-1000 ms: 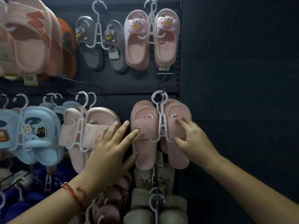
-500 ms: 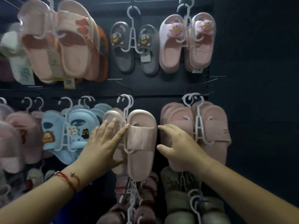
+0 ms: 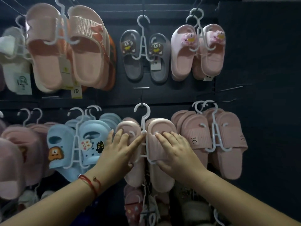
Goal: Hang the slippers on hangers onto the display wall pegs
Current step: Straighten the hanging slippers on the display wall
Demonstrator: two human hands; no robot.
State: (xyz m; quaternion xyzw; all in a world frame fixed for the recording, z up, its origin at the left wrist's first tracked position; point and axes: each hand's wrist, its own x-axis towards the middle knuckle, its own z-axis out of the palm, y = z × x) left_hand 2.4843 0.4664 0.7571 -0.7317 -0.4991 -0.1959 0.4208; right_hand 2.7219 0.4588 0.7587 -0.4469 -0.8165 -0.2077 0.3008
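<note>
Left hand (image 3: 117,152) and right hand (image 3: 175,150) rest flat, fingers straight, on pink slippers (image 3: 161,128). Hook (image 3: 143,111) over peg (image 3: 142,104). Advice: level pair, release gently.

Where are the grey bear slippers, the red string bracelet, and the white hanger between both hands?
Grey bear slippers (image 3: 132,69): head view, left slipper's insole.
Red string bracelet (image 3: 90,185): head view, wrist strand.
White plastic hanger (image 3: 143,121): head view, stem.

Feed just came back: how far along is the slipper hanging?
Mostly done: pairs fill both rows, and the plain pink pair's hanger hook sits over its peg. In hand: the left hand and right hand lie flat on it. Left: let go; no unhung pair shows.
</note>
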